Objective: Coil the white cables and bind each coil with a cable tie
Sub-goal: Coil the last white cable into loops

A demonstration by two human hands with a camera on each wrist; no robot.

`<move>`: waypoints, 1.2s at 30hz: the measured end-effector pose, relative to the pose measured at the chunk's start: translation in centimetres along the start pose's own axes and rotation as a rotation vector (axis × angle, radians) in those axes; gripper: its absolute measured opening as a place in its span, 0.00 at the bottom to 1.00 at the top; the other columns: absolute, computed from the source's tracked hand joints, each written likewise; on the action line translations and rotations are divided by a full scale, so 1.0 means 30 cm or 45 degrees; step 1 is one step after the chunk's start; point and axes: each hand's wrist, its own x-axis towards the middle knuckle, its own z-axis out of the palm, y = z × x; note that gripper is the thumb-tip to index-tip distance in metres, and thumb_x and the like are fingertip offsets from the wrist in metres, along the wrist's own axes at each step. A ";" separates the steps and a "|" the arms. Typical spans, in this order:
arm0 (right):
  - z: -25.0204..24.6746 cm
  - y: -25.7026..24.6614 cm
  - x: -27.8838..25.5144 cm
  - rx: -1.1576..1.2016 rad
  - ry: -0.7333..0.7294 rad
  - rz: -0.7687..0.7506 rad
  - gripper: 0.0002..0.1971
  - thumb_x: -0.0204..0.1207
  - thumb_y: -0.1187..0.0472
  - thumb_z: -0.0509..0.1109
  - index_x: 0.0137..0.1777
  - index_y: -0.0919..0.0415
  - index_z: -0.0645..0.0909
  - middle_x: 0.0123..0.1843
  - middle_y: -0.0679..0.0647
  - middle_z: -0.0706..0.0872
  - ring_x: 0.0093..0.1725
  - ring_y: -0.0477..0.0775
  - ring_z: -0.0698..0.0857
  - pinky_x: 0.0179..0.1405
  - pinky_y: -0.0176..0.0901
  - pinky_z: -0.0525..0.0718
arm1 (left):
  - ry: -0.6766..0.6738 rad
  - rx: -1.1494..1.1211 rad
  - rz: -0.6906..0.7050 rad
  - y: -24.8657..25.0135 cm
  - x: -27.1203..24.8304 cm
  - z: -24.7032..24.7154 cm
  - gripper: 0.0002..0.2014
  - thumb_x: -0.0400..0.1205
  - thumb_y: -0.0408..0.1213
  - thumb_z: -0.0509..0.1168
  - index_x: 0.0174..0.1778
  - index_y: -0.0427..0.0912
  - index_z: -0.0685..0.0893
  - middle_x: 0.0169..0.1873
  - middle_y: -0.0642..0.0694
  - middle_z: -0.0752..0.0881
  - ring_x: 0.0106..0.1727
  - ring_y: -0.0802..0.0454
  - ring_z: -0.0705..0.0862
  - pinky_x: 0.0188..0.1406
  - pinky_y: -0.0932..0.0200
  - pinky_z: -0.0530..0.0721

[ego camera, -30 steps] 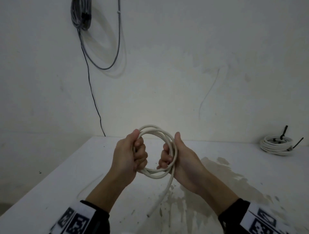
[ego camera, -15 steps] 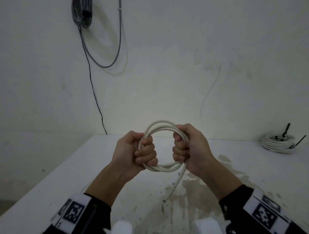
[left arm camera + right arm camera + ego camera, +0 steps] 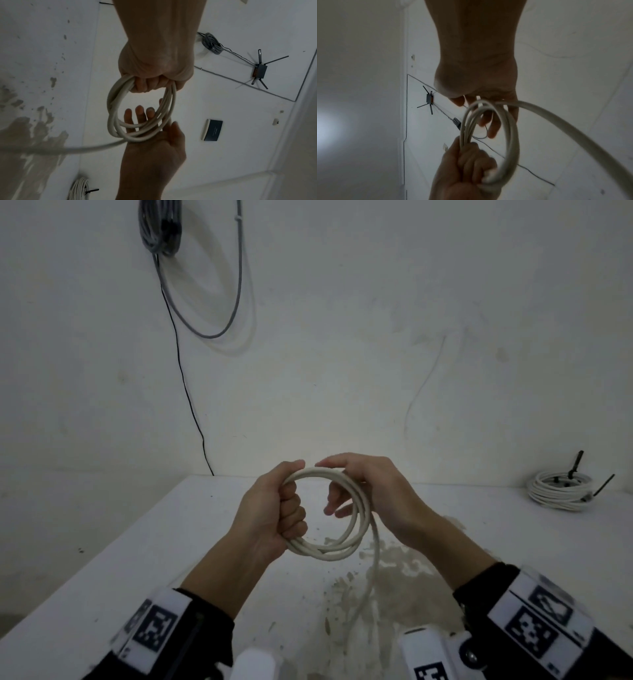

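Observation:
A white cable coil (image 3: 329, 554) of a few loops hangs in the air above the table. My left hand (image 3: 270, 515) grips the coil's left side in a full fist (image 3: 154, 67). My right hand (image 3: 376, 491) lies against the coil's upper right. Its fingers (image 3: 139, 115) reach straight through the loops and its thumb rests on the top strand. The loose tail (image 3: 375, 559) drops from the right hand toward the table, blurred in the left wrist view (image 3: 85, 149). In the right wrist view the coil (image 3: 510, 128) crosses the relaxed right fingers (image 3: 493, 129).
A second white coil (image 3: 555, 491), bound with black cable ties (image 3: 575, 463), lies at the back right of the white table (image 3: 102, 577). A brownish stain (image 3: 394, 577) marks the table below my hands. A grey cable bundle (image 3: 159, 227) and a thin black wire (image 3: 185, 378) hang on the wall.
My right hand has let go of its fist on the coil's right side, straightened its fingers and slid up toward the top. The left fist keeps hold.

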 end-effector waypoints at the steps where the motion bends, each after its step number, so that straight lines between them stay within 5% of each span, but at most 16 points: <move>1: 0.014 0.001 0.003 -0.008 0.022 0.002 0.19 0.84 0.52 0.54 0.48 0.63 0.83 0.31 0.59 0.80 0.28 0.57 0.84 0.33 0.48 0.85 | 0.009 -0.017 0.020 0.001 0.000 0.008 0.28 0.77 0.41 0.65 0.14 0.48 0.59 0.10 0.52 0.55 0.11 0.56 0.52 0.15 0.68 0.53; 4: 0.043 0.011 0.016 0.070 0.160 0.085 0.21 0.79 0.43 0.62 0.37 0.62 0.78 0.22 0.50 0.68 0.18 0.49 0.69 0.18 0.39 0.73 | -0.012 -0.115 0.076 -0.001 0.001 0.027 0.28 0.79 0.41 0.64 0.15 0.48 0.58 0.09 0.52 0.55 0.11 0.56 0.52 0.14 0.67 0.53; 7: 0.034 -0.001 0.031 0.295 0.206 0.210 0.22 0.74 0.45 0.70 0.28 0.59 0.71 0.18 0.48 0.61 0.16 0.46 0.58 0.16 0.34 0.58 | -0.091 -0.187 0.083 -0.014 0.003 0.029 0.28 0.80 0.44 0.61 0.16 0.48 0.56 0.09 0.52 0.55 0.12 0.56 0.51 0.14 0.67 0.53; 13: -0.015 -0.022 0.050 0.709 0.101 0.444 0.21 0.76 0.47 0.68 0.28 0.58 0.67 0.15 0.45 0.57 0.12 0.42 0.55 0.09 0.28 0.55 | -0.586 -0.471 -0.054 -0.004 0.003 0.008 0.24 0.84 0.49 0.53 0.21 0.44 0.71 0.10 0.53 0.65 0.16 0.57 0.53 0.15 0.66 0.66; 16: -0.020 -0.011 0.046 0.939 0.088 0.546 0.22 0.77 0.48 0.66 0.27 0.59 0.66 0.14 0.45 0.57 0.09 0.41 0.55 0.06 0.26 0.55 | -0.934 -0.672 -0.160 -0.007 0.002 -0.001 0.19 0.86 0.46 0.52 0.40 0.36 0.79 0.23 0.48 0.77 0.23 0.55 0.73 0.35 0.59 0.78; 19: -0.017 0.005 0.043 1.173 0.120 0.632 0.23 0.79 0.49 0.64 0.25 0.60 0.66 0.12 0.46 0.57 0.07 0.41 0.56 0.04 0.26 0.55 | -1.032 -0.673 -0.093 -0.018 -0.007 0.000 0.24 0.84 0.50 0.57 0.64 0.31 0.69 0.38 0.45 0.80 0.40 0.51 0.82 0.57 0.51 0.74; 21: -0.012 0.017 0.046 1.352 0.168 0.661 0.22 0.80 0.52 0.63 0.26 0.61 0.66 0.11 0.47 0.57 0.06 0.42 0.57 0.03 0.27 0.58 | -1.029 -0.607 -0.003 -0.024 -0.022 0.017 0.41 0.73 0.54 0.71 0.70 0.32 0.59 0.46 0.44 0.79 0.49 0.50 0.82 0.61 0.50 0.75; 23: 0.000 0.033 0.054 1.561 0.182 0.674 0.19 0.81 0.54 0.62 0.30 0.62 0.68 0.14 0.48 0.59 0.05 0.42 0.58 0.01 0.30 0.60 | -0.878 -0.542 0.011 -0.023 -0.017 0.012 0.36 0.71 0.43 0.74 0.65 0.32 0.60 0.49 0.39 0.82 0.52 0.47 0.83 0.60 0.49 0.79; 25: 0.018 0.044 0.064 1.692 0.208 0.675 0.15 0.81 0.56 0.62 0.34 0.62 0.70 0.20 0.49 0.61 0.06 0.42 0.60 0.00 0.31 0.58 | -0.598 -0.474 0.012 -0.024 -0.003 -0.039 0.12 0.85 0.33 0.44 0.61 0.32 0.65 0.47 0.34 0.84 0.51 0.41 0.83 0.58 0.45 0.79; 26: 0.025 0.047 0.070 1.721 0.241 0.671 0.14 0.82 0.58 0.62 0.35 0.62 0.71 0.22 0.50 0.63 0.06 0.42 0.60 0.00 0.30 0.57 | -0.469 -0.282 0.192 -0.021 0.004 -0.046 0.20 0.84 0.35 0.34 0.58 0.32 0.69 0.46 0.34 0.84 0.49 0.40 0.83 0.57 0.44 0.79; 27: 0.028 0.050 0.075 1.742 0.276 0.674 0.14 0.82 0.59 0.62 0.34 0.63 0.71 0.22 0.50 0.64 0.06 0.42 0.61 0.00 0.30 0.57 | -0.431 -0.095 0.327 -0.026 0.009 -0.047 0.18 0.85 0.35 0.37 0.54 0.35 0.72 0.42 0.38 0.86 0.45 0.43 0.84 0.52 0.47 0.81; 29: 0.026 0.050 0.080 1.774 0.320 0.685 0.16 0.82 0.60 0.61 0.32 0.64 0.71 0.16 0.51 0.66 0.05 0.43 0.60 0.01 0.30 0.57 | -0.748 -0.108 0.325 -0.041 0.030 -0.005 0.05 0.82 0.35 0.59 0.52 0.40 0.72 0.37 0.46 0.84 0.42 0.51 0.84 0.47 0.56 0.83; 31: 0.018 0.055 0.081 1.764 0.333 0.701 0.17 0.83 0.60 0.61 0.31 0.63 0.69 0.13 0.51 0.65 0.05 0.43 0.60 0.01 0.29 0.58 | -0.922 -0.204 0.309 -0.052 0.035 0.040 0.28 0.69 0.38 0.77 0.57 0.37 0.69 0.40 0.44 0.81 0.46 0.48 0.83 0.52 0.54 0.83; 33: 0.013 0.066 0.079 1.733 0.325 0.716 0.17 0.82 0.59 0.61 0.32 0.63 0.69 0.14 0.51 0.65 0.05 0.43 0.59 0.05 0.25 0.59 | -0.989 -0.268 0.423 -0.059 0.009 0.046 0.34 0.64 0.45 0.81 0.57 0.34 0.71 0.38 0.46 0.81 0.44 0.49 0.83 0.51 0.53 0.85; 36: 0.009 0.078 0.074 1.671 0.318 0.713 0.18 0.81 0.57 0.61 0.30 0.63 0.69 0.16 0.50 0.62 0.06 0.43 0.58 0.07 0.24 0.59 | -1.008 -0.363 0.432 -0.067 0.010 0.057 0.25 0.70 0.49 0.74 0.52 0.35 0.75 0.31 0.49 0.80 0.35 0.54 0.82 0.43 0.57 0.85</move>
